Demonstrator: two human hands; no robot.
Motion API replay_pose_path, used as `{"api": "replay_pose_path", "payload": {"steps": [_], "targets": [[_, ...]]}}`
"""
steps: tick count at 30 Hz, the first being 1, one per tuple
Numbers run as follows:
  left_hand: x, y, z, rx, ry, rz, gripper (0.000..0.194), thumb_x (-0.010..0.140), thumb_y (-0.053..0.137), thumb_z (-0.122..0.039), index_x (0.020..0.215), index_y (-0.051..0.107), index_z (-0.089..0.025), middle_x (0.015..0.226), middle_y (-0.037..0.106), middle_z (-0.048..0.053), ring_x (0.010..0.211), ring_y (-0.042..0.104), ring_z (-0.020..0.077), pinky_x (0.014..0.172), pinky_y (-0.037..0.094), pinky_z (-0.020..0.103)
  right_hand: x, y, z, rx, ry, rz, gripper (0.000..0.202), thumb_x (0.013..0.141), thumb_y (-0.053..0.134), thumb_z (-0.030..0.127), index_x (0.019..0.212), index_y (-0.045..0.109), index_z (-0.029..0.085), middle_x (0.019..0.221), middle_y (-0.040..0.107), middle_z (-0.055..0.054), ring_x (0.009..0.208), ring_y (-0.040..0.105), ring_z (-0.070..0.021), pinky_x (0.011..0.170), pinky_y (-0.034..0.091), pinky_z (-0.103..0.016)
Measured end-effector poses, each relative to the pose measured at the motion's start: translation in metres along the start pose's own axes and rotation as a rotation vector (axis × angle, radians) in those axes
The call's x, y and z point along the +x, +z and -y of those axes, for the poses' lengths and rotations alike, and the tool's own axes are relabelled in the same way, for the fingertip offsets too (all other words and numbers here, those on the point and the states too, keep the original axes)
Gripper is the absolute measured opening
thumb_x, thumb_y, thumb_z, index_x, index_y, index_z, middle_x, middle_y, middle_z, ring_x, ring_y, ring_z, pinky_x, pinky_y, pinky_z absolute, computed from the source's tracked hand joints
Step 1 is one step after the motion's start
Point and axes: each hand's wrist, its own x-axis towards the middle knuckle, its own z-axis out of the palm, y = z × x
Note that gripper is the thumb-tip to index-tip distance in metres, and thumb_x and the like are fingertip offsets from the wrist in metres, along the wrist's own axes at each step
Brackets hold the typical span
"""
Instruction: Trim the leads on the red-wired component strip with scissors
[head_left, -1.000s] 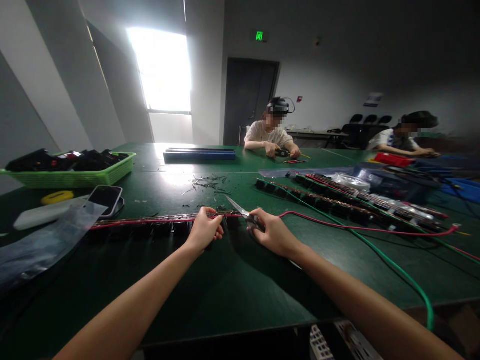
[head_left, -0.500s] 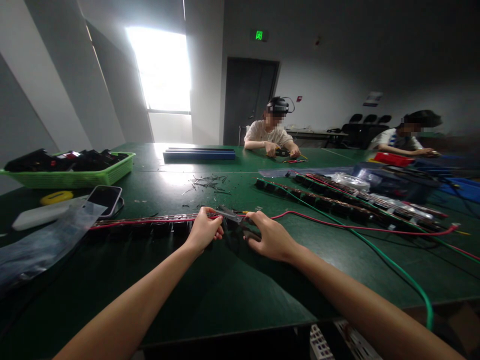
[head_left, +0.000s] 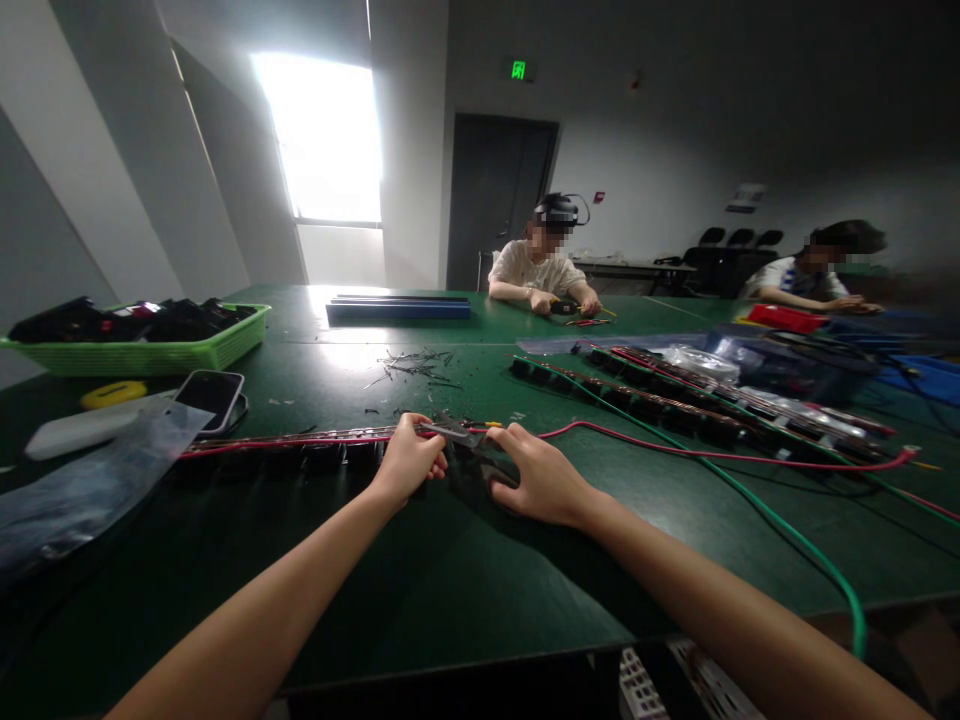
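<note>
My left hand (head_left: 411, 460) is closed in a pinch on the red wire (head_left: 300, 441) at the right end of a long row of black parts (head_left: 281, 460). My right hand (head_left: 544, 478) is curled around the dark handles of a plier-like hand tool (head_left: 457, 436), whose flat grey metal head points left at my left fingertips. Just past the tool, a short yellow piece (head_left: 493, 425) shows by the wire. The red wire runs on to the right, behind my right hand. The tool's jaws are too dark and blurred to make out.
Thin black offcuts (head_left: 416, 367) lie beyond my hands. Left are a green basket (head_left: 225, 345) of black parts, a phone (head_left: 210, 402) and a plastic bag (head_left: 97, 490). Similar wired rows (head_left: 630, 395) and a green cable (head_left: 795, 540) lie right. Two people sit across the table (head_left: 360, 600).
The tool's head has tilted and shifted slightly down, and its dark handles show less. My right fingers have moved a little. My left hand stays in place.
</note>
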Motion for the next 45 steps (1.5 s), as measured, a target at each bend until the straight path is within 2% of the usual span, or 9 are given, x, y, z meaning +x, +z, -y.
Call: {"api": "replay_pose_path", "payload": {"steps": [21, 32, 45], "targets": [[-0.0016, 0.0001, -0.0009, 0.036, 0.022, 0.007, 0.027, 0.08, 0.054, -0.015, 0.103, 0.039, -0.015, 0.046, 0.056, -0.004, 0.036, 0.051, 0.0097, 0.035, 0.036, 0.015, 0.0002, 0.0023, -0.0039, -0.001, -0.023, 0.016, 0.048, 0.079, 0.055, 0.024, 0.126, 0.044, 0.02, 0.107, 0.052, -0.008, 0.093, 0.053, -0.0211, 0.085, 0.042, -0.034], [-0.0012, 0.0004, -0.0016, 0.028, 0.013, 0.005, 0.031, 0.078, 0.052, -0.011, 0.106, 0.039, -0.014, 0.046, 0.057, -0.004, 0.035, 0.051, 0.01, 0.036, 0.036, 0.015, 0.0003, 0.0023, -0.0032, -0.067, -0.024, 0.012, 0.05, 0.077, 0.057, 0.029, 0.125, 0.044, 0.017, 0.104, 0.051, -0.008, 0.089, 0.052, -0.021, 0.082, 0.044, -0.033], [-0.0005, 0.0004, -0.0009, 0.036, 0.019, 0.005, 0.029, 0.079, 0.053, -0.014, 0.105, 0.039, -0.014, 0.046, 0.056, -0.005, 0.036, 0.051, 0.0096, 0.036, 0.036, 0.015, 0.0005, 0.0034, -0.005, -0.045, -0.024, 0.008, 0.049, 0.079, 0.056, 0.024, 0.126, 0.044, 0.019, 0.106, 0.052, -0.008, 0.09, 0.052, -0.0205, 0.083, 0.043, -0.033]]}}
